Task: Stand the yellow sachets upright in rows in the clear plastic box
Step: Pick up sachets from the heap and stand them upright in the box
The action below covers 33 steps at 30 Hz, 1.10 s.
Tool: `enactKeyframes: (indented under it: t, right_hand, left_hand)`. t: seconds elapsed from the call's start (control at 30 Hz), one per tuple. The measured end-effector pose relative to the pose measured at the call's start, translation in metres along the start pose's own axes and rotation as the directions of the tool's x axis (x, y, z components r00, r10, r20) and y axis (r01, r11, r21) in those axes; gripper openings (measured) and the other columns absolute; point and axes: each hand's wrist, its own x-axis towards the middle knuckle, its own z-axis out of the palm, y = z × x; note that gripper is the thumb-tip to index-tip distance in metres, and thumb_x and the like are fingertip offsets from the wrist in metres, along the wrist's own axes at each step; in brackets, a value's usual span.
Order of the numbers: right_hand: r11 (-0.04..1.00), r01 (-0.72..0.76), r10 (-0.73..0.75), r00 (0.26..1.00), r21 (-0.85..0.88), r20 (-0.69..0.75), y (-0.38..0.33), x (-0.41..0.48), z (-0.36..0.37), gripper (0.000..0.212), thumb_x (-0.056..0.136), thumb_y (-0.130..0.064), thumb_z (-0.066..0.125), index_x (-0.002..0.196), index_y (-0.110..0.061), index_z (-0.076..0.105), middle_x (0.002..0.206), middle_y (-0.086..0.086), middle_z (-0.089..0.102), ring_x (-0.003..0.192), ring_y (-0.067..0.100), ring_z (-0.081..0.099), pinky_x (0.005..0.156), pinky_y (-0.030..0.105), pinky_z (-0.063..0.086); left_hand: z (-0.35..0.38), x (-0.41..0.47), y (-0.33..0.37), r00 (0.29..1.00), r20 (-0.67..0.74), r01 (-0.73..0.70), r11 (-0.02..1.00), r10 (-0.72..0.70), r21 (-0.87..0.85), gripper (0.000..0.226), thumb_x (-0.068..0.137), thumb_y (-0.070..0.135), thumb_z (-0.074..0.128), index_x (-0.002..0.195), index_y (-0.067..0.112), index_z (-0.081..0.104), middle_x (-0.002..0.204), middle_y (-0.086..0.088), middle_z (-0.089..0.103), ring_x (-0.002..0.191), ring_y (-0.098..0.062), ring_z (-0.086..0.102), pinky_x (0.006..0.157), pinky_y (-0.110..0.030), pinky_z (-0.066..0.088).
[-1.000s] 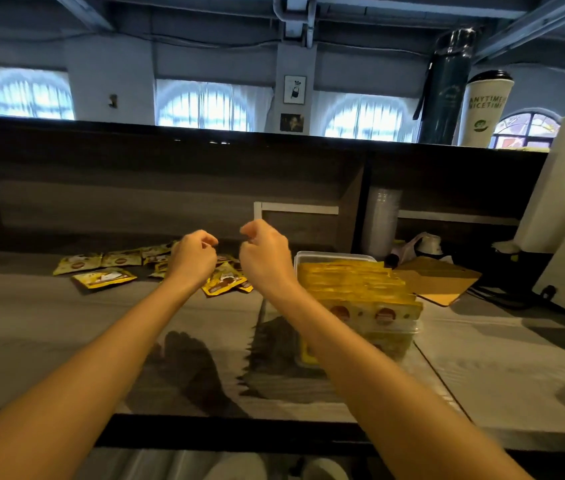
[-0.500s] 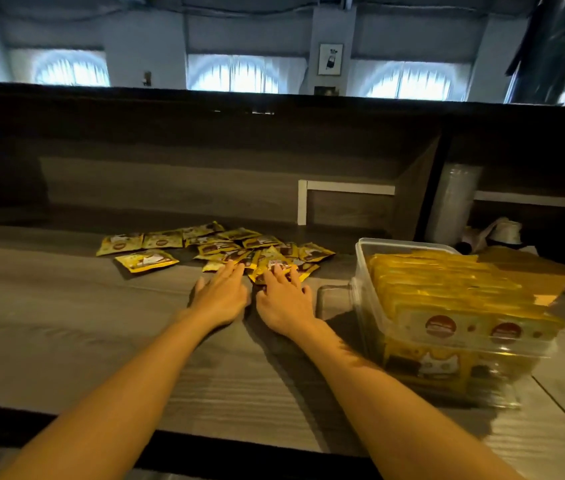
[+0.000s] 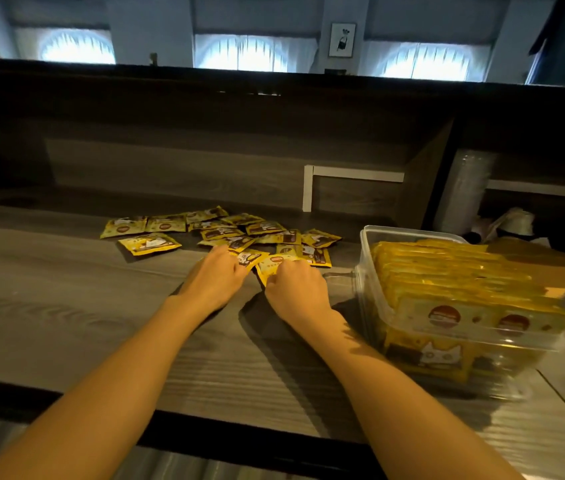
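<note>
Several yellow sachets (image 3: 225, 232) lie flat in a loose pile on the wooden counter (image 3: 66, 306), a bit beyond my hands. My left hand (image 3: 218, 275) has its fingers curled on the near edge of one sachet (image 3: 250, 257). My right hand (image 3: 296, 284) pinches another sachet (image 3: 276, 264) at the pile's front. The clear plastic box (image 3: 366, 268) stands to the right of my right hand, filled with upright rows of yellow sachets (image 3: 447, 271).
A raised dark wooden ledge (image 3: 205, 109) runs along the back of the counter. A stack of clear cups (image 3: 464, 192) and a brown cardboard sheet (image 3: 551, 268) sit behind the box. A single sachet (image 3: 149, 243) lies apart at the left.
My hands came down from mid-air onto the pile, lay flat on the sachets, and now their fingers have curled around two sachets. The view has moved closer and leftward.
</note>
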Motion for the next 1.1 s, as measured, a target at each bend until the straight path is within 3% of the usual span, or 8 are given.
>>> enactKeyframes:
  t: [0.17, 0.33, 0.43, 0.53, 0.7, 0.8, 0.9, 1.1]
  right_hand:
    - [0.997, 0.055, -0.055, 0.998, -0.056, 0.006, 0.001, -0.002, 0.0, 0.025, 0.093, -0.012, 0.047, 0.11, -0.001, 0.059, 0.12, 0.016, 0.052, 0.109, 0.031, 0.053, 0.083, 0.035, 0.044]
    - [0.988, 0.075, -0.053, 0.985, -0.135, 0.162, 0.009, 0.005, 0.012, 0.047, 0.096, -0.022, 0.041, 0.141, -0.012, 0.034, 0.156, 0.014, 0.011, 0.143, 0.034, 0.009, 0.113, 0.046, 0.02]
    - [0.995, 0.06, -0.038, 0.967, -0.08, 0.252, 0.01, 0.008, 0.012, 0.05, 0.096, -0.031, 0.034, 0.143, -0.017, 0.03, 0.154, 0.01, 0.021, 0.143, 0.031, 0.01, 0.114, 0.049, 0.01]
    - [0.997, 0.015, -0.005, 0.989, -0.069, 0.145, 0.009, 0.01, 0.008, 0.048, 0.091, -0.037, 0.044, 0.132, -0.013, 0.047, 0.14, 0.012, 0.041, 0.134, 0.03, 0.031, 0.112, 0.046, 0.018]
    - [0.991, -0.068, 0.041, 0.974, 0.115, 0.224, 0.006, 0.01, 0.005, 0.06, 0.088, -0.027, 0.057, 0.141, -0.014, 0.032, 0.144, 0.012, 0.034, 0.136, 0.031, 0.029, 0.113, 0.046, 0.027]
    - [0.986, -0.099, 0.058, 0.959, 0.132, 0.279, 0.005, 0.014, 0.004, 0.071, 0.087, -0.028, 0.062, 0.145, -0.016, 0.023, 0.147, 0.01, 0.035, 0.138, 0.03, 0.029, 0.115, 0.05, 0.022]
    - [0.992, -0.104, 0.086, 0.969, 0.067, 0.232, 0.005, 0.011, -0.004, 0.079, 0.078, -0.038, 0.071, 0.14, -0.012, 0.03, 0.144, 0.012, 0.036, 0.135, 0.031, 0.031, 0.112, 0.045, 0.028]
    - [0.995, -0.034, 0.029, 0.998, 0.091, 0.055, -0.005, -0.003, -0.01, 0.035, 0.085, -0.01, 0.062, 0.118, -0.006, 0.049, 0.123, 0.015, 0.051, 0.111, 0.031, 0.052, 0.087, 0.036, 0.047]
  left_hand:
    - [-0.01, -0.006, 0.002, 0.993, -0.107, 0.053, 0.998, -0.05, 0.03, 0.031, 0.094, 0.017, 0.038, 0.073, 0.005, 0.057, 0.073, -0.014, 0.052, 0.073, -0.029, 0.049, 0.06, -0.034, 0.033]
    - [-0.008, -0.004, -0.008, 0.961, -0.243, 0.104, 0.987, -0.131, -0.122, 0.029, 0.098, 0.02, 0.037, 0.097, 0.002, 0.06, 0.086, -0.017, 0.065, 0.083, -0.03, 0.063, 0.068, -0.04, 0.047]
    - [-0.007, -0.003, -0.013, 0.963, -0.076, 0.254, 0.965, -0.259, -0.065, 0.046, 0.091, 0.04, 0.05, 0.127, 0.011, 0.046, 0.127, -0.015, 0.053, 0.119, -0.032, 0.048, 0.096, -0.044, 0.039]
    - [-0.007, -0.002, -0.017, 0.945, 0.146, 0.288, 0.956, -0.293, 0.054, 0.068, 0.087, 0.052, 0.051, 0.142, 0.018, 0.031, 0.147, -0.009, 0.039, 0.137, -0.03, 0.032, 0.113, -0.051, 0.018]
    - [-0.017, 0.0, -0.02, 0.95, 0.254, 0.255, 0.923, -0.184, -0.286, 0.061, 0.083, 0.017, 0.068, 0.137, 0.016, 0.039, 0.144, -0.009, 0.041, 0.132, -0.027, 0.038, 0.109, -0.04, 0.033]
    - [-0.03, -0.002, -0.017, 0.912, 0.316, 0.364, 0.869, -0.26, -0.335, 0.074, 0.076, 0.003, 0.072, 0.138, 0.017, 0.036, 0.141, -0.012, 0.039, 0.127, -0.029, 0.041, 0.099, -0.037, 0.04]
    - [-0.034, -0.002, -0.015, 0.902, 0.204, 0.432, 0.79, -0.38, -0.435, 0.07, 0.071, -0.009, 0.071, 0.132, 0.012, 0.043, 0.13, -0.013, 0.047, 0.118, -0.03, 0.049, 0.092, -0.039, 0.049]
    - [-0.038, -0.009, -0.006, 0.892, -0.103, 0.348, 0.815, -0.439, -0.463, 0.02, 0.078, 0.003, 0.066, 0.097, 0.009, 0.063, 0.1, -0.011, 0.065, 0.087, -0.024, 0.057, 0.072, -0.035, 0.046]
